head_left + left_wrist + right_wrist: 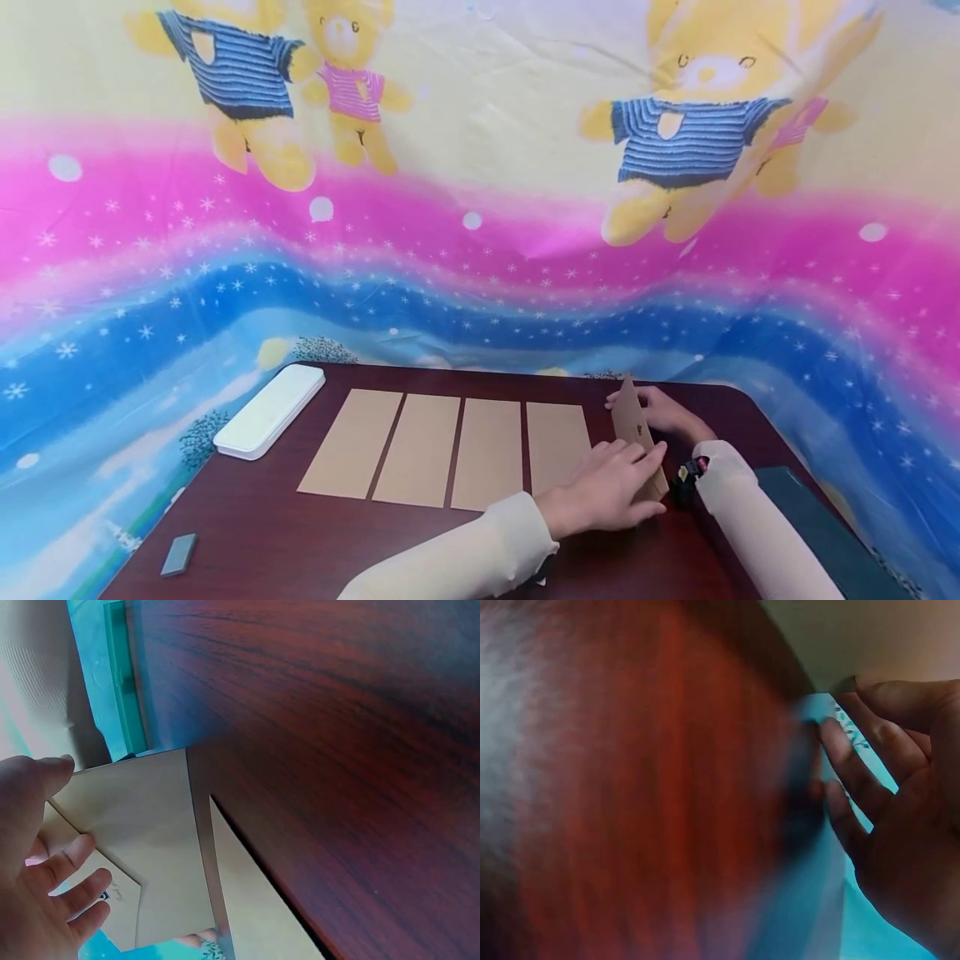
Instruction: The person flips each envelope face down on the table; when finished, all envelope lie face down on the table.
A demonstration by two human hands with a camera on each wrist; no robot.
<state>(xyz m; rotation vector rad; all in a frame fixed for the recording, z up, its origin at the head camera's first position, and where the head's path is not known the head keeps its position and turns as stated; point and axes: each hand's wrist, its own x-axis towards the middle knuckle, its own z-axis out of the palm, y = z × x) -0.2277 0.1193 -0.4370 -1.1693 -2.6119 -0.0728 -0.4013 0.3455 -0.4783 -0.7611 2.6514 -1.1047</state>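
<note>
A brown kraft-paper card (pixel 630 412) stands tilted on edge at the right of the table, between the two hands. My right hand (pixel 667 414) pinches its far end, with the thumb (pixel 900 701) against one face and the fingers behind. At the near end, my left hand (pixel 607 479) holds the card by its edge with thumb and fingers. A smaller tan piece with a dark print (pixel 124 907) shows beside the card's plain face (pixel 157 832) in the left wrist view; how they join is hidden. Several matching brown cards (pixel 416 450) lie flat in a row to the left.
A white oblong case (pixel 273 408) lies at the back left of the dark red-brown table (pixel 337 550). Near the front left is a small grey-green block (pixel 178 555). A dark green flat board (pixel 810 517) lies at the right edge. A bear-patterned curtain (pixel 480 275) hangs behind.
</note>
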